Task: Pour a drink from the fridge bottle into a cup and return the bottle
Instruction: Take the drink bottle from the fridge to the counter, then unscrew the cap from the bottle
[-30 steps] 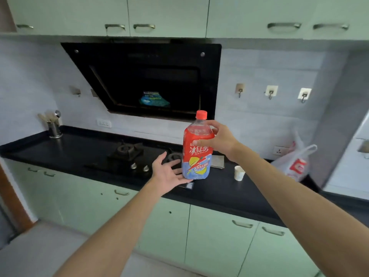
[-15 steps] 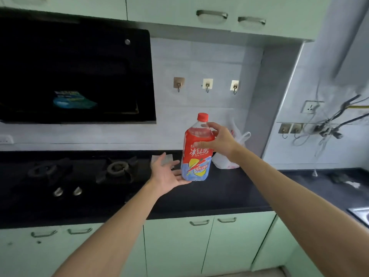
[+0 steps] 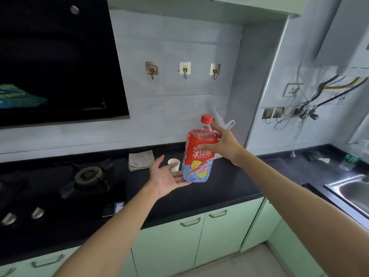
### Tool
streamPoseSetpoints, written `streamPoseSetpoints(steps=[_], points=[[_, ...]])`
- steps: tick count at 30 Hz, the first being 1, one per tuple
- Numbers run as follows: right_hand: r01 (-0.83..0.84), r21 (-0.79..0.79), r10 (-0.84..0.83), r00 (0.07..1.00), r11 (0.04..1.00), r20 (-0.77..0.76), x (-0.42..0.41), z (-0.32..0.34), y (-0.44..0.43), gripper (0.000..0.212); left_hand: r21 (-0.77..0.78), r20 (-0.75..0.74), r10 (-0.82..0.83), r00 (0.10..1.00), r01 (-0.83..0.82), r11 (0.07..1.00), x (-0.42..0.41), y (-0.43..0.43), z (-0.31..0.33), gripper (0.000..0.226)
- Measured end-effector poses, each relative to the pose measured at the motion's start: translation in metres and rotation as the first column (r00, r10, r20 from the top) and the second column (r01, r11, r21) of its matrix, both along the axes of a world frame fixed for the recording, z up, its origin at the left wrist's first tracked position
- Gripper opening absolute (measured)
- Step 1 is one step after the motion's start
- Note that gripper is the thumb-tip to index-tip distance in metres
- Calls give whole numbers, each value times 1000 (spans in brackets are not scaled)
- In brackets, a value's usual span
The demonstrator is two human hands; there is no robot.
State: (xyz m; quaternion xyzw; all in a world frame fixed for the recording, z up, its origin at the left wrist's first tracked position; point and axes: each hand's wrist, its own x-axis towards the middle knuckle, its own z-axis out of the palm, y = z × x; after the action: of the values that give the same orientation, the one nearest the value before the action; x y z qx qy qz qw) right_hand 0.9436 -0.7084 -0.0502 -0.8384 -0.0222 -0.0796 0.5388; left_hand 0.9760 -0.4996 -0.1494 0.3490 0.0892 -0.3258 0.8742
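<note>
Carrying the one capped ice-tea bottle (image 3: 197, 154) at frame centre above the counter (image 3: 235, 188), the right hand (image 3: 221, 144) grasps its shoulder while the left hand (image 3: 165, 176), open-palmed, supports its base. It is best set down upright before uncapping. One paper cup (image 3: 174, 165) stands just left; three wall hooks hang above.

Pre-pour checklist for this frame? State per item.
1. Bottle held: ok, right hand wraps its upper body, left hand open under the base.
2. Cap off: not ok, red cap is on.
3. Cup reachable: ok, upright on the counter, just left of the bottle.
4. Cup empty: cannot tell, inside not visible.
5. Free hand for the cap: ok, left hand holds nothing.
6. Pour area: ok, cloth sits left of the cup, apart from it.
</note>
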Motion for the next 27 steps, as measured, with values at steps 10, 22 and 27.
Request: streamPoseSetpoints(steps=[10, 22, 27], points=[[-23, -53, 20, 999, 998, -44, 46, -46, -13, 70, 31, -79, -2, 997, 4, 1000, 49, -15, -50, 72], [-137, -65, 127, 982, 988, -142, 125, -127, -36, 67, 230, -163, 53, 985, -14, 973, 119, -35, -117, 68], [-202, -99, 180, 964, 974, -196, 148, -165, -39, 70, 256, -251, 114, 961, -48, 966, 125, -44, -149, 70]])
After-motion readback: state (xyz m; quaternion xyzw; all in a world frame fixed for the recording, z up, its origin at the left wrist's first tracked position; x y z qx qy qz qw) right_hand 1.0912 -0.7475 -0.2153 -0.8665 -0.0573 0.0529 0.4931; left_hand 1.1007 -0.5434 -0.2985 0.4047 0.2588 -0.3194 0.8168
